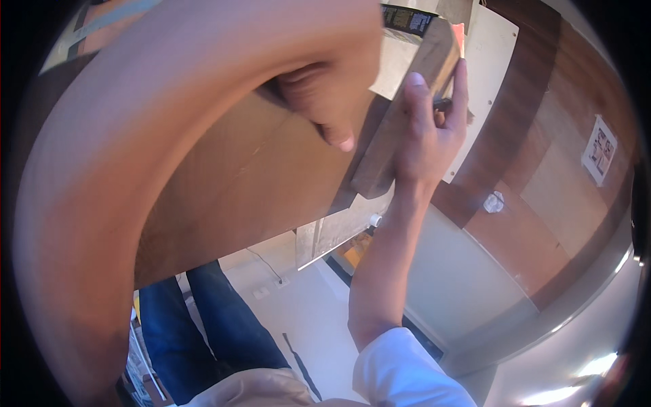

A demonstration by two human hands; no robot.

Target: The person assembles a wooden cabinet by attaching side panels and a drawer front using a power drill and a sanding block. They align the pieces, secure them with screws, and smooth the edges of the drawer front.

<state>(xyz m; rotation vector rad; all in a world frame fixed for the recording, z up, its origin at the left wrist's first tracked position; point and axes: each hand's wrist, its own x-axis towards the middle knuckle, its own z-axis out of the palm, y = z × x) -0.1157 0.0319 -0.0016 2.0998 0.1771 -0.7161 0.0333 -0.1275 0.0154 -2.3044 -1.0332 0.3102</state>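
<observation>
My right hand [434, 132] is closed around a wooden block [385, 146], long and bar-shaped, lying slanted at the right end of a brown tabletop [230, 183]. Its thumb presses the near face while the fingers reach round the far side. A small dark piece shows between those fingers, too little of it to name. Arching across the left and top of the picture, my left arm ends in my left hand [332, 88] above the tabletop. Its fingers look curled, with one fingertip pointing down toward the block; whatever they may hold is hidden.
Beyond the block stands a white panel [494, 47], with a black printed packet [407, 19] near its top. Brown boarding [542, 217] on the right carries a small paper sheet [600, 150]. Below the tabletop are my legs in blue trousers [234, 319] and a pale floor [305, 305].
</observation>
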